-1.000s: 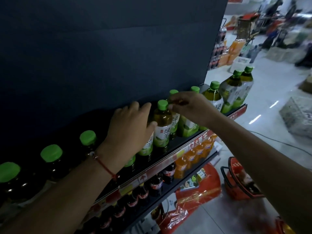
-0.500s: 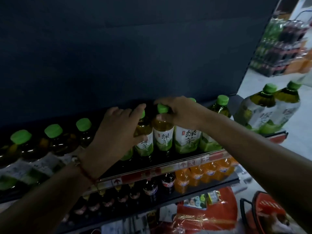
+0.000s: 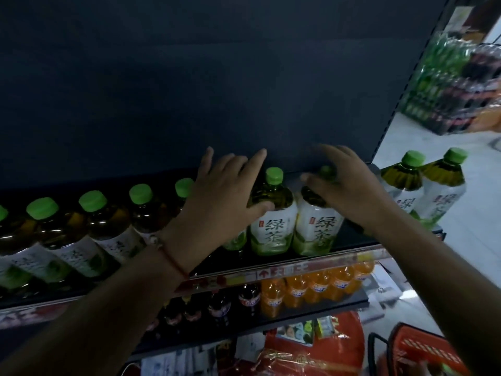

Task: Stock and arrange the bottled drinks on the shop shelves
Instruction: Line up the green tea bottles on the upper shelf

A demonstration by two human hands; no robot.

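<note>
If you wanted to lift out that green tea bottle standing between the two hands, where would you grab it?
Probably by the neck just under the green cap of the tea bottle, coming from above and in front: it stands upright, neighbours crowd both sides, and only its top is free.

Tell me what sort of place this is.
Most likely a small grocery or convenience shop. Rows of green-capped tea bottles fill a shelf with a price strip along its edge, orange soda bottles line the shelf below, and a red shopping basket sits on the floor.
</note>
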